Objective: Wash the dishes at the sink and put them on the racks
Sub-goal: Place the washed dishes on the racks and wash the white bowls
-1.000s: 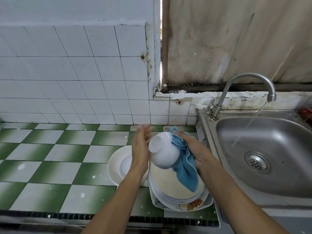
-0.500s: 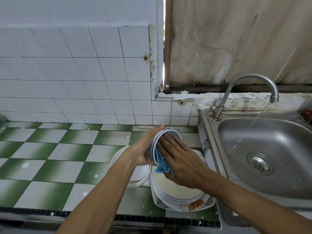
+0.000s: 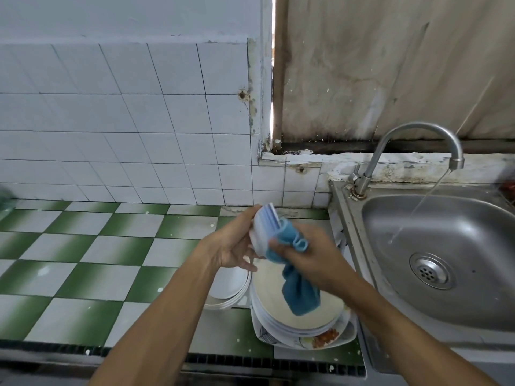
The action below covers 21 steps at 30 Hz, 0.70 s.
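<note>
A white bowl (image 3: 262, 232) with a blue-lined rim is held on edge above the counter. My left hand (image 3: 237, 246) cups it from the left, thumb over its top and fingers underneath. My right hand (image 3: 312, 254) grips a blue cloth (image 3: 295, 280) against the bowl's right side; the cloth's loose end hangs down over a stack of dirty plates (image 3: 301, 324) beside the sink (image 3: 446, 246). Left of that stack sits a pile of white plates (image 3: 231, 285), partly hidden by my left arm.
The tap (image 3: 412, 140) runs a thin stream into the steel sink at right. A green-and-white tiled counter (image 3: 97, 254) stretches left. A white tiled wall (image 3: 125, 135) stands behind. A blurred green object (image 3: 5, 199) shows at the far left edge.
The bowl has turned from foot-up to standing on edge. My right hand drew out of the bowl's opening to its right side, and the cloth now hangs down.
</note>
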Each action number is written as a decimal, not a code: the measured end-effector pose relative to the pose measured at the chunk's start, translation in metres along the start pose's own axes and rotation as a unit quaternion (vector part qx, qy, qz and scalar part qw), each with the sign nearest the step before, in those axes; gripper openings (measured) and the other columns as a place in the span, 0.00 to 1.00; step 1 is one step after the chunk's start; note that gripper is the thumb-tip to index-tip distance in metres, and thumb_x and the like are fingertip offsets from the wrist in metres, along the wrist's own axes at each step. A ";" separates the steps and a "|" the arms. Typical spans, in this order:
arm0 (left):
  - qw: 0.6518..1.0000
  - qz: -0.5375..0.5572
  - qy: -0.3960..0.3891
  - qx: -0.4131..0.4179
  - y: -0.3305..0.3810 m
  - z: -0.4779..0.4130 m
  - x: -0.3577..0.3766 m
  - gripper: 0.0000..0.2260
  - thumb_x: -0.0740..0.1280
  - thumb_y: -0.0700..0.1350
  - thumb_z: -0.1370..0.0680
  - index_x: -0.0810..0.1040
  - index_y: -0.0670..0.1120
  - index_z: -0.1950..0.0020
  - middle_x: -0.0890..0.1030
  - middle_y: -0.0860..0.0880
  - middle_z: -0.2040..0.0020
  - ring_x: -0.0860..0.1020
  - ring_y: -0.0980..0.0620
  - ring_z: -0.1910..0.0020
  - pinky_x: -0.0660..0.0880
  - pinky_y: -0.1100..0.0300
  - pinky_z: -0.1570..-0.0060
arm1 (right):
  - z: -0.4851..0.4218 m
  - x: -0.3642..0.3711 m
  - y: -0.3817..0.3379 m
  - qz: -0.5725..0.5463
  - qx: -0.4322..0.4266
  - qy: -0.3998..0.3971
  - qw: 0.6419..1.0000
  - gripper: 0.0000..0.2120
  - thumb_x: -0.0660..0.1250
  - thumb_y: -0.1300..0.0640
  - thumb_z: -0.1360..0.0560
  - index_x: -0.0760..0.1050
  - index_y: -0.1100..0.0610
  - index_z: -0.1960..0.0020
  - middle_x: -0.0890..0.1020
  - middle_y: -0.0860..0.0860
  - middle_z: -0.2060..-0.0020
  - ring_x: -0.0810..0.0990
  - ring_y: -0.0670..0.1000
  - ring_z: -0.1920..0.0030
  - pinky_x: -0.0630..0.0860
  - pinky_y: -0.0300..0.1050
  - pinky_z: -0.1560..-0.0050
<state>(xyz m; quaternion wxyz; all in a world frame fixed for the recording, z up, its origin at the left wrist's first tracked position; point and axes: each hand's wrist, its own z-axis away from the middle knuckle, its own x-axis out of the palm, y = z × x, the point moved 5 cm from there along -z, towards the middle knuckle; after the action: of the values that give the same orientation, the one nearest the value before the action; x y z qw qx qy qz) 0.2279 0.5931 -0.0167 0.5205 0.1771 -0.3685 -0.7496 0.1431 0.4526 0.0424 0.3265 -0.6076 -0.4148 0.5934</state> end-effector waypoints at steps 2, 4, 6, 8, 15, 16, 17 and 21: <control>0.996 0.047 0.034 0.061 0.003 -0.001 0.003 0.20 0.61 0.62 0.20 0.81 0.48 0.43 0.84 0.41 0.45 0.80 0.44 0.50 0.78 0.52 0.52 | -0.011 -0.016 0.007 -0.141 0.092 0.104 0.980 0.16 0.70 0.46 0.23 0.80 0.60 0.53 0.84 0.52 0.62 0.82 0.49 0.62 0.78 0.40 0.63; 0.985 0.112 0.053 0.118 0.006 0.002 0.009 0.14 0.65 0.54 0.20 0.82 0.47 0.42 0.85 0.43 0.46 0.81 0.47 0.53 0.78 0.54 0.54 | -0.019 -0.023 0.022 -0.238 0.199 0.200 0.929 0.17 0.69 0.45 0.21 0.80 0.60 0.54 0.82 0.55 0.63 0.79 0.50 0.64 0.75 0.42 0.65; 0.975 0.156 0.063 0.145 0.005 0.003 0.018 0.08 0.66 0.50 0.20 0.82 0.49 0.50 0.85 0.47 0.55 0.81 0.50 0.59 0.77 0.57 0.59 | -0.024 -0.022 0.036 -0.263 0.270 0.265 0.887 0.16 0.66 0.46 0.19 0.77 0.57 0.57 0.79 0.52 0.64 0.76 0.49 0.66 0.71 0.41 0.67; 0.961 0.216 0.095 0.142 -0.001 -0.001 0.025 0.06 0.67 0.46 0.20 0.81 0.49 0.56 0.83 0.48 0.60 0.80 0.49 0.62 0.76 0.57 0.60 | -0.021 -0.017 0.045 -0.220 0.289 0.332 0.871 0.18 0.62 0.45 0.18 0.74 0.58 0.57 0.77 0.51 0.65 0.74 0.48 0.66 0.69 0.43 0.68; 0.924 0.338 0.136 0.116 -0.025 -0.008 0.038 0.09 0.58 0.45 0.16 0.76 0.43 0.44 0.82 0.44 0.51 0.83 0.50 0.63 0.81 0.57 0.67 | 0.001 0.047 0.029 0.118 -0.130 0.286 0.942 0.29 0.49 0.42 0.16 0.64 0.59 0.23 0.68 0.59 0.25 0.65 0.58 0.23 0.62 0.57 0.24; 0.938 0.303 0.118 0.119 -0.027 -0.005 0.038 0.11 0.55 0.48 0.14 0.76 0.47 0.45 0.81 0.49 0.53 0.83 0.56 0.66 0.79 0.62 0.70 | 0.003 0.055 0.027 0.198 -0.202 0.240 0.929 0.31 0.47 0.42 0.16 0.63 0.62 0.22 0.65 0.60 0.23 0.59 0.59 0.21 0.56 0.59 0.22; 0.951 0.268 0.097 0.117 -0.029 -0.003 0.038 0.14 0.52 0.51 0.13 0.76 0.50 0.46 0.81 0.53 0.54 0.82 0.61 0.67 0.79 0.66 0.71 | 0.001 0.058 0.024 0.248 -0.248 0.196 0.916 0.32 0.45 0.42 0.15 0.65 0.63 0.23 0.65 0.59 0.23 0.57 0.58 0.20 0.53 0.60 0.21; 0.970 0.147 0.077 0.180 -0.019 0.003 0.031 0.17 0.54 0.47 0.14 0.81 0.50 0.52 0.83 0.48 0.55 0.83 0.52 0.58 0.80 0.59 0.58 | -0.023 0.039 0.018 0.301 -0.224 0.109 0.920 0.30 0.45 0.41 0.15 0.68 0.58 0.24 0.73 0.54 0.27 0.67 0.53 0.24 0.61 0.52 0.24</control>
<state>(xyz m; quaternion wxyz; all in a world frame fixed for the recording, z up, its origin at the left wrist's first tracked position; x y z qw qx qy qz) 0.2012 0.5691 -0.0248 0.6118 0.2690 -0.4776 -0.5703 0.1659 0.4815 0.0112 0.0308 -0.8219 -0.2966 0.4854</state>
